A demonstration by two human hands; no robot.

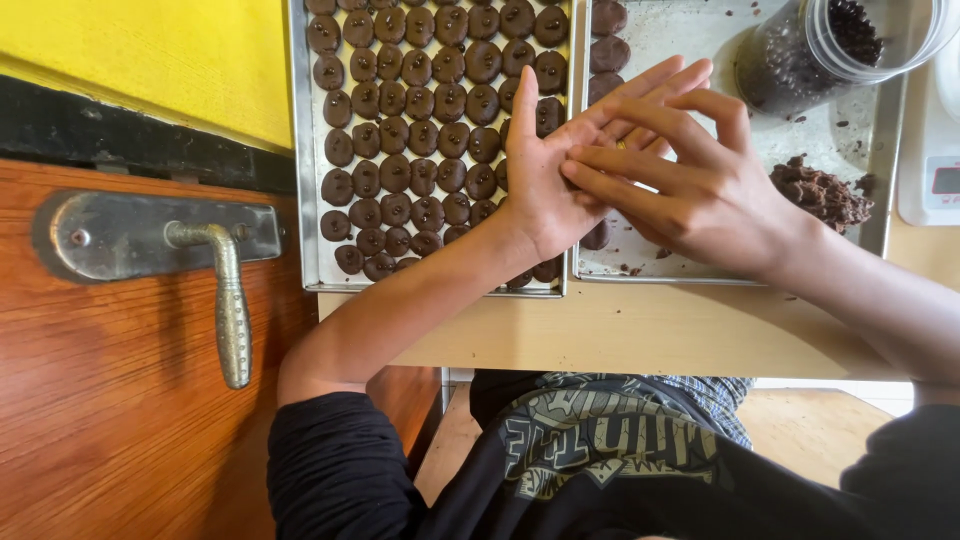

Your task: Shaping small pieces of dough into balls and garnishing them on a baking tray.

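Note:
My left hand [560,175] lies palm up with its fingers stretched flat, over the seam between two metal trays. My right hand [690,180] rests across it, fingers spread and pressed on the left palm; whatever is between the palms is hidden. The left tray [303,180] is packed with several rows of small round chocolate dough pieces [420,100]. The right tray [880,225] carries a few such pieces at its far left corner [608,50] and a lump of dark dough [820,192] just right of my right wrist.
A clear plastic jar of chocolate chips [810,50] lies tilted on the right tray's far end. A white kitchen scale [935,170] sits at the right edge. A wooden door with a metal lever handle [225,290] stands at my left. The trays sit on a pale table [620,330].

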